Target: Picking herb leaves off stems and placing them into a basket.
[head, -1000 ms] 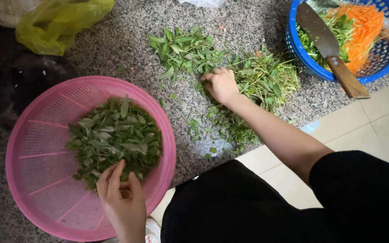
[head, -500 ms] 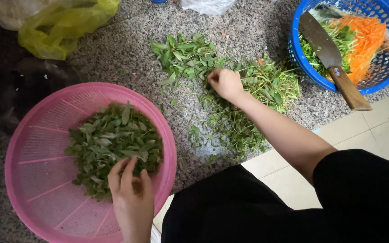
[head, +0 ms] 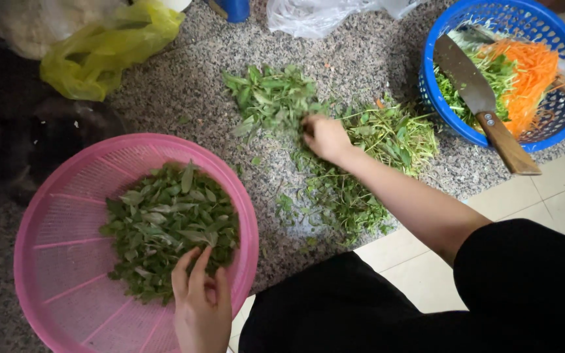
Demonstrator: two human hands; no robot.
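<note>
The right hand curls loosely closed on leafy green herb stems heaped on the speckled stone floor, while the left hand, fingers spread open, rests on plucked leaves inside the round pink plastic colander to its left.

Soft, even daylight fills the view, brightest toward 3 o'clock. The 9 o'clock edge sinks into deep shadow. Focus is crisp overall; the yellow plastic bag shows mild glare.
</note>
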